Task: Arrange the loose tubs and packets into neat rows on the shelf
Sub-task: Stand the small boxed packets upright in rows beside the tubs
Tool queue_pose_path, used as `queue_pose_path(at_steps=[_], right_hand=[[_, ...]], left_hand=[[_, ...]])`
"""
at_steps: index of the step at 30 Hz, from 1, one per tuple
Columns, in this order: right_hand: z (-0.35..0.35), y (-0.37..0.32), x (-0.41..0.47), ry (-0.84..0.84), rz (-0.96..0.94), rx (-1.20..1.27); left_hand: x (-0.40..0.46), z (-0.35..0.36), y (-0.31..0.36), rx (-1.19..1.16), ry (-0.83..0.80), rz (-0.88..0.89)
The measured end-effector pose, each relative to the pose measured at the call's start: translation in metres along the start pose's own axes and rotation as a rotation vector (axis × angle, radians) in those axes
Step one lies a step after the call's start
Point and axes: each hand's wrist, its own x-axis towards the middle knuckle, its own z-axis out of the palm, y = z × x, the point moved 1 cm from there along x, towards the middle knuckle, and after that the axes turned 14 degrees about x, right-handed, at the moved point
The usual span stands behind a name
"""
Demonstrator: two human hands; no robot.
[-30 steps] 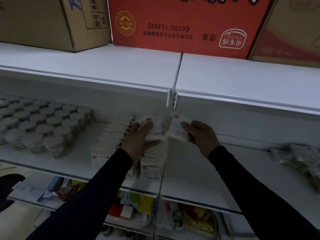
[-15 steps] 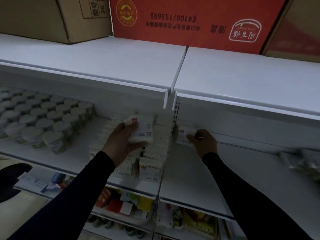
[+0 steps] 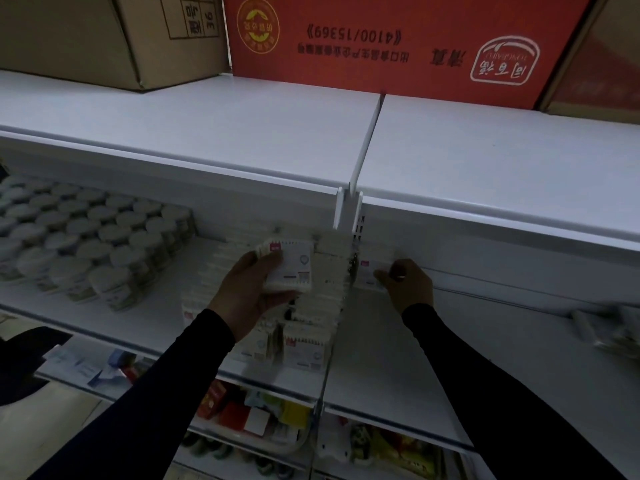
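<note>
My left hand (image 3: 247, 296) grips a small stack of white packets (image 3: 289, 266) with red labels, held above rows of the same packets (image 3: 308, 327) standing on the middle shelf (image 3: 156, 317). My right hand (image 3: 408, 284) pinches a single white packet (image 3: 367, 271) upright against the shelf's back wall, just right of the shelf divider. Rows of white-lidded tubs (image 3: 86, 244) fill the shelf's left part.
A brown carton (image 3: 104, 36) and a red carton (image 3: 398, 39) sit on the top shelf. Loose packets (image 3: 609, 327) lie blurred at the far right of the middle shelf. Colourful goods (image 3: 249, 414) fill the shelf below.
My right hand carried its packet away from the left hand and down to the back of the right shelf section. My left hand kept its stack and shifted slightly left.
</note>
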Motion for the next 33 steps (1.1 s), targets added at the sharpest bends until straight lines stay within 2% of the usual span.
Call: queue_pose_path(at_steps=[5,10,12,15,19,23,25,27,30,33], right_hand=[[-0.003,0.000,-0.002,-0.022,0.034,-0.006],[-0.021,-0.014,-0.016,0.141,-0.026,0.057],[-0.029,-0.023,-0.023,0.148,-0.052,0.122],[-0.033,-0.040,-0.034,0.019,-0.059,0.251],[-0.027,-0.068,-0.056,-0.297,-0.018,0.419],[-0.020,-0.084,-0.074,-0.401,-0.056,0.370],[-0.022,-0.084,-0.075,-0.374,-0.079,0.337],[-0.028,-0.083,-0.074,-0.321,-0.043,0.413],[-0.041,-0.072,-0.065,-0.137,-0.010,0.516],[-0.053,-0.050,-0.049,0.031,-0.026,0.427]], left_hand=[[-0.002,0.004,-0.001,-0.001,0.009,-0.005],[-0.006,0.011,0.001,0.005,-0.022,-0.008],[-0.007,0.017,0.002,0.020,-0.030,-0.002],[-0.009,0.027,0.001,0.062,-0.037,0.012],[-0.011,0.040,-0.001,0.111,-0.067,0.040],[-0.016,0.053,-0.002,0.171,-0.079,0.078],[-0.017,0.056,-0.003,0.180,-0.090,0.086],[-0.017,0.055,-0.004,0.166,-0.094,0.078],[-0.016,0.046,-0.003,0.132,-0.049,0.071],[-0.016,0.037,-0.003,0.153,-0.013,0.091]])
